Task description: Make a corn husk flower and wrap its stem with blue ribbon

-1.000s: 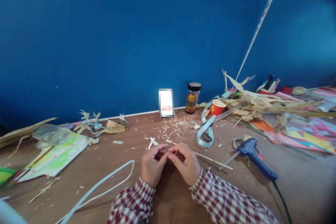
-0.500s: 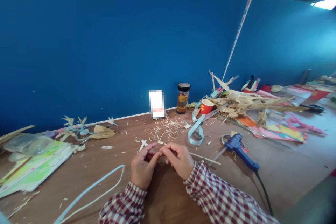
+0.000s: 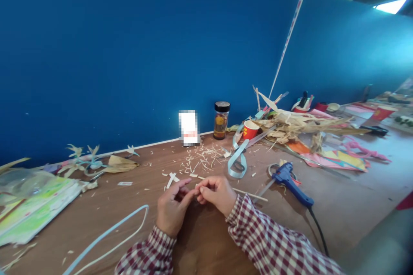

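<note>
My left hand (image 3: 172, 206) and my right hand (image 3: 217, 195) meet fingertip to fingertip over the brown table (image 3: 129, 223). Both are closed in a pinch, and whatever lies between the fingers is too small or too hidden to name. Just beyond my left fingers lie crossed white strips (image 3: 172, 179). A thin pale stick (image 3: 251, 194) rests behind my right hand and sticks out to its right. Pale shavings (image 3: 203, 159) are scattered farther back.
A blue glue gun (image 3: 292, 184) with a black cord lies on the right. Light blue ribbon (image 3: 237, 161), a red paper cup (image 3: 250, 130), a lidded jar (image 3: 221, 120) and dried husks (image 3: 300, 124) stand behind. At left are a green-white sheet (image 3: 48, 206) and a looped blue-white strip (image 3: 109, 230).
The view has turned slightly to the right, so the table things sit farther left. My right fingers have curled in a little more; both hands still meet at the fingertips.
</note>
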